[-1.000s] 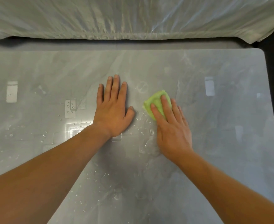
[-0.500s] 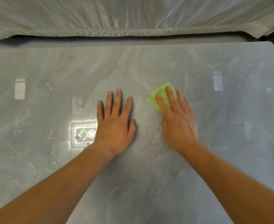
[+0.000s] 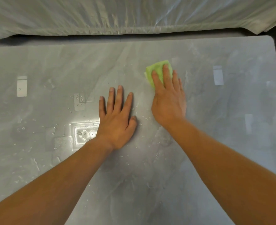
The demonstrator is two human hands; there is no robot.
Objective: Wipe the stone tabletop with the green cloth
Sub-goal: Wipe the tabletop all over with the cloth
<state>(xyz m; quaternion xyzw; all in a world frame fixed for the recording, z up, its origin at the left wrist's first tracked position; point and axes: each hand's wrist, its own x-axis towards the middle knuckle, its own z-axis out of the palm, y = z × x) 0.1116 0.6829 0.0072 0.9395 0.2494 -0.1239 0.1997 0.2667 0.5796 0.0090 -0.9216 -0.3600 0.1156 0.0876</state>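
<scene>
A grey stone tabletop (image 3: pixel 223 143) fills most of the view, glossy and speckled with water drops. A folded green cloth (image 3: pixel 156 69) lies on it right of centre. My right hand (image 3: pixel 168 98) presses flat on the cloth, fingers covering its near half, with only the far edge showing. My left hand (image 3: pixel 117 119) rests palm down on the bare stone just left of it, fingers spread, holding nothing.
Crinkled clear plastic sheeting (image 3: pixel 134 15) covers something along the far side of the table. The table's rounded far right corner (image 3: pixel 270 39) borders a dark gap. Water drops (image 3: pixel 78 101) and bright light reflections (image 3: pixel 83 132) lie left of my left hand.
My right hand has pushed the green cloth farther away across the stone. My left hand stays flat on the table. The view has tilted, so the table's far edge sits lower.
</scene>
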